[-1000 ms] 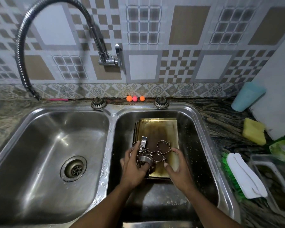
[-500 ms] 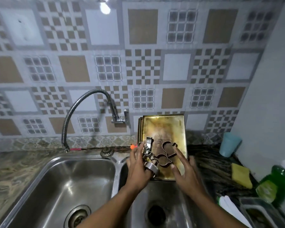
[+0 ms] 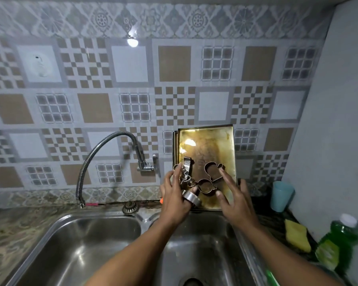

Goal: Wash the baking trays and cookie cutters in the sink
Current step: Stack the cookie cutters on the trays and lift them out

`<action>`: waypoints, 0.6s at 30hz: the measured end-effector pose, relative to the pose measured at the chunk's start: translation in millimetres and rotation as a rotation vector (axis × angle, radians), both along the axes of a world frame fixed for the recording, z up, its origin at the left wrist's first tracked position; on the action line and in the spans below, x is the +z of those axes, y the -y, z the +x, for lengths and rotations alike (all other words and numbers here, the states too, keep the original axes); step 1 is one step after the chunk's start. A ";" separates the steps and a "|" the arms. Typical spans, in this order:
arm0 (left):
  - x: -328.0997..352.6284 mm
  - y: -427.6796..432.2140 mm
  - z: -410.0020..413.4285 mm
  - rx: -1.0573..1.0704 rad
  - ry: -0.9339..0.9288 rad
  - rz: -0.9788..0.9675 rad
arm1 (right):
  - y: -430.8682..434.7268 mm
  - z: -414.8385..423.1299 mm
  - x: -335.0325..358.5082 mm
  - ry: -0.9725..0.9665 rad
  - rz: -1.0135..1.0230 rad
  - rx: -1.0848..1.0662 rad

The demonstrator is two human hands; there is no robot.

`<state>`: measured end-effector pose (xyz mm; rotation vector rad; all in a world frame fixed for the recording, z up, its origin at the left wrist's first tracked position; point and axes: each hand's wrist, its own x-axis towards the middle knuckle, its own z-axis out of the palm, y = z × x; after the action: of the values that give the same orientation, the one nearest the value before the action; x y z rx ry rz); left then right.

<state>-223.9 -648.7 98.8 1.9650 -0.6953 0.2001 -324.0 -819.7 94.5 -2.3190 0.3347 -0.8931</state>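
A stack of stained golden baking trays (image 3: pixel 210 147) is held up in the air above the right sink basin (image 3: pixel 203 244), tilted toward me. Several metal cookie cutters (image 3: pixel 212 172) lie on the top tray. My left hand (image 3: pixel 175 201) grips the trays' lower left edge and pins a round cutter (image 3: pixel 191 198) and other cutters with the thumb. My right hand (image 3: pixel 235 201) holds the lower right edge, its fingers spread over the tray face beside a cutter.
A flexible steel faucet (image 3: pixel 103 149) arcs over the left basin (image 3: pixel 81 244). On the right counter stand a teal cup (image 3: pixel 281 196), a yellow sponge (image 3: pixel 297 237) and a green soap bottle (image 3: pixel 337 242). A grey wall closes the right side.
Both hands lifted the trays with the cutters out of the right basin, up in front of the tiled wall. My view tilted upward with them.
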 end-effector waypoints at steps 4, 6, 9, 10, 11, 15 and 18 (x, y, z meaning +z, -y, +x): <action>-1.2 1.6 -1.2 0.018 0.011 -0.013 | 5.9 0.9 -3.4 0.045 -0.074 0.004; -1.3 1.9 -1.9 0.019 0.021 -0.025 | 8.0 1.7 -4.1 0.057 -0.086 0.008; 1.6 2.8 -2.9 0.023 0.022 -0.037 | 10.2 2.0 -0.6 0.092 -0.128 0.011; 3.3 3.2 -3.7 0.023 0.025 -0.042 | 11.0 2.0 0.9 0.099 -0.144 0.012; 5.4 3.5 -4.6 0.024 0.031 -0.047 | 11.5 1.9 2.4 0.100 -0.158 0.009; 11.0 4.5 -5.3 0.032 0.051 -0.052 | 11.3 0.5 8.8 0.101 -0.175 -0.005; 13.7 3.5 -6.4 0.036 0.063 -0.053 | 11.5 -0.4 11.6 0.123 -0.193 -0.008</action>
<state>-230.3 -652.2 112.4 1.9289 -0.6889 0.3007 -324.4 -831.2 106.1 -2.4242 0.2140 -1.1091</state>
